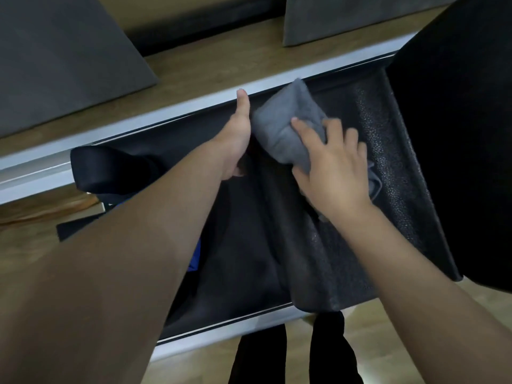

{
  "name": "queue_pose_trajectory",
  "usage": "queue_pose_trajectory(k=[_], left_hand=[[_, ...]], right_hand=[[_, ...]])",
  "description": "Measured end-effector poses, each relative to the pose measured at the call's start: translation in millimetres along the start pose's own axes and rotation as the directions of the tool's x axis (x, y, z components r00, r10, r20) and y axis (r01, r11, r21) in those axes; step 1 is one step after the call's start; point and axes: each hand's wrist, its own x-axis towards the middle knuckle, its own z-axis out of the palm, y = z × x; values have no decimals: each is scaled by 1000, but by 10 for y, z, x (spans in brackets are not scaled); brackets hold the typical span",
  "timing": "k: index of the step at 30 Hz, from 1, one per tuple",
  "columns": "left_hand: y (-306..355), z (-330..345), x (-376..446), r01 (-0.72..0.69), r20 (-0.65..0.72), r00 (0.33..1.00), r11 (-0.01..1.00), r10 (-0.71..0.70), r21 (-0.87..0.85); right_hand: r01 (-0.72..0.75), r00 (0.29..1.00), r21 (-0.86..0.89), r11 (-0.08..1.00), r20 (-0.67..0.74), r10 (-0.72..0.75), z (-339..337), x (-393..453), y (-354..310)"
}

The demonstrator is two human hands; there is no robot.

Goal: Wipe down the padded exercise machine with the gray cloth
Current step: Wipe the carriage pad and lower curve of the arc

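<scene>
The gray cloth (285,126) lies bunched on the black padded surface (385,173) of the exercise machine, near its far edge. My right hand (335,167) presses down on the cloth with fingers spread over it. Just left of the cloth, my left hand (238,134) rests on the dark pad, thumb pointing up at the silver frame rail (166,112); its fingers curl under and are hidden. A textured black panel (327,267) slopes toward me under my right forearm.
Gray pads (63,56) (346,18) stand on the wooden floor beyond the rail. A large black padded part (465,134) rises at the right. A black strap piece (110,167) sits at the left. My dark-clad legs (299,353) stand at the near rail.
</scene>
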Motion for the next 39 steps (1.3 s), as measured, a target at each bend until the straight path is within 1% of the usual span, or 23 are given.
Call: queue_pose_trajectory(k=[2, 3, 5, 7, 9, 10, 12, 14, 16, 18, 21, 23, 25, 26, 28, 31, 32, 35, 37, 39], left_hand=[[50, -49, -39, -1, 18, 1000, 999, 1, 33], [83, -83, -50, 1, 15, 1000, 999, -2, 54], [168, -136, -87, -3, 13, 1000, 993, 1, 119], [221, -171, -88, 3, 15, 1000, 979, -6, 202], [236, -158, -69, 6, 9, 1000, 958, -9, 285], [244, -139, -74, 3, -3, 1000, 944, -2, 329], [239, -85, -73, -1, -49, 999, 909, 23, 417], [219, -28, -70, -1, -78, 996, 872, 45, 489], [205, 0, -82, -13, -75, 995, 853, 61, 522], [209, -22, -90, 1, -81, 995, 838, 51, 546], [276, -84, -88, -7, -102, 991, 780, 90, 626], [363, -110, -130, -31, -87, 988, 722, 126, 691], [454, -127, -172, -45, -77, 986, 686, 146, 726], [485, -131, -183, -50, -74, 985, 667, 156, 743], [498, -140, -201, -54, -72, 982, 624, 176, 779], [473, -142, -195, -50, -77, 977, 567, 198, 822], [466, -135, -196, -49, -76, 978, 562, 197, 826], [466, -111, -205, -55, -70, 977, 556, 202, 830], [467, -109, -205, -57, -68, 978, 563, 198, 824], [462, -96, -212, -63, -64, 978, 571, 199, 818]], right_hand=[[-73, 997, 15, 997, -9, 73, -4, 105, -90], [-80, 997, -7, 997, -10, 79, -8, 92, -144], [-30, 999, -82, 996, 13, 31, -29, -95, -224], [89, 995, -145, 985, 64, -80, -46, -466, -239], [235, 971, -165, 958, 80, -224, -23, -934, -202], [314, 949, -169, 934, 92, -302, 7, -1162, -172], [464, 884, -184, 867, 167, -437, 52, -1525, -116], [541, 837, -184, 821, 218, -502, 51, -1607, -73], [552, 832, -187, 812, 184, -523, 30, -1400, -76], [547, 837, -223, 807, 119, -534, 21, -1001, -149], [477, 874, -315, 820, 69, -482, -2, -232, -321], [442, 894, -349, 826, 99, -436, -51, 172, -434], [438, 898, -347, 829, 146, -414, -58, 322, -475], [443, 896, -346, 827, 150, -417, -58, 292, -471], [459, 887, -322, 828, 113, -447, -66, 93, -428], [511, 859, -248, 823, 100, -503, -22, -436, -310], [543, 840, -235, 806, 124, -529, 1, -669, -273], [652, 755, -211, 728, 258, -602, 66, -1407, -181], [692, 718, -191, 696, 276, -639, 79, -1702, -93], [706, 704, -144, 694, 256, -662, 45, -1714, -18]])
